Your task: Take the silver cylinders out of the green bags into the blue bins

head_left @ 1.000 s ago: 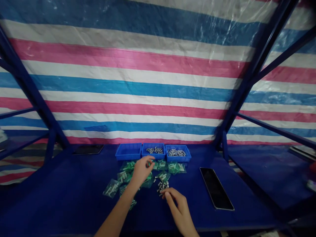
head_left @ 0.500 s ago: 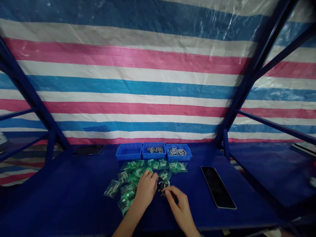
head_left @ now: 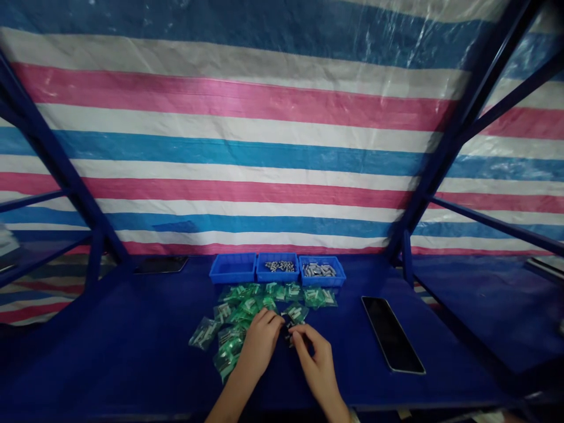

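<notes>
Both hands are close together over the blue table, at a small group of dark and silver metal pieces (head_left: 288,330). My left hand (head_left: 264,338) is beside them on the left, its fingers curled down and pressed together; what they hold, if anything, is hidden. From the right, my right hand (head_left: 316,352) reaches in with thumb and forefinger pinched at the pieces, and whatever is between the tips is too small to name. Just left of my left hand lie clear green-tinted bags (head_left: 230,346) with small metal parts inside. Another such bag (head_left: 296,312) lies right behind the pieces.
Along the back stand three blue trays: a bare one (head_left: 232,256), one with small silver fittings (head_left: 282,278) and one with metal pins (head_left: 319,270). A phone (head_left: 393,335) lies to the right, a dark flat device (head_left: 162,265) back left. Blue frame posts (head_left: 423,194) flank the table.
My right hand has moved slightly forward and inward, closer to my left hand. Less of the small metal pieces shows between them. The view has shifted slightly.
</notes>
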`<move>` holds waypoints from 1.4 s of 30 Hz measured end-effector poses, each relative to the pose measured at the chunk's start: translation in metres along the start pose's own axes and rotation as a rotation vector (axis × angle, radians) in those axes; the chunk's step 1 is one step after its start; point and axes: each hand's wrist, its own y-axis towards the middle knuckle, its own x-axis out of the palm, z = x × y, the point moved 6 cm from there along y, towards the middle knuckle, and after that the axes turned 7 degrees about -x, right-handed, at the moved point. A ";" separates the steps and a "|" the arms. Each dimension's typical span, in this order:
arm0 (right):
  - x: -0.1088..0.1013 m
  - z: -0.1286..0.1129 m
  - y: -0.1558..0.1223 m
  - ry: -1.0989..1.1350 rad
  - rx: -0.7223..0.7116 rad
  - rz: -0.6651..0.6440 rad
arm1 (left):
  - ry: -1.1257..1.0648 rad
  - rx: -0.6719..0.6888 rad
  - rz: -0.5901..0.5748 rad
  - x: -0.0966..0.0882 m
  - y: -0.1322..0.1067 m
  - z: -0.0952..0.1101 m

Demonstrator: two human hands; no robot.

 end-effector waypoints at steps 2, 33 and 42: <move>-0.004 0.002 -0.002 0.002 0.018 0.009 | 0.030 0.001 0.013 -0.004 -0.004 0.000; -0.017 -0.042 0.007 0.211 -0.101 -0.148 | -1.337 -0.402 -0.164 -0.009 -0.051 0.018; -0.002 -0.036 -0.004 0.082 -0.066 -0.083 | -0.966 -0.350 0.101 -0.020 -0.056 0.025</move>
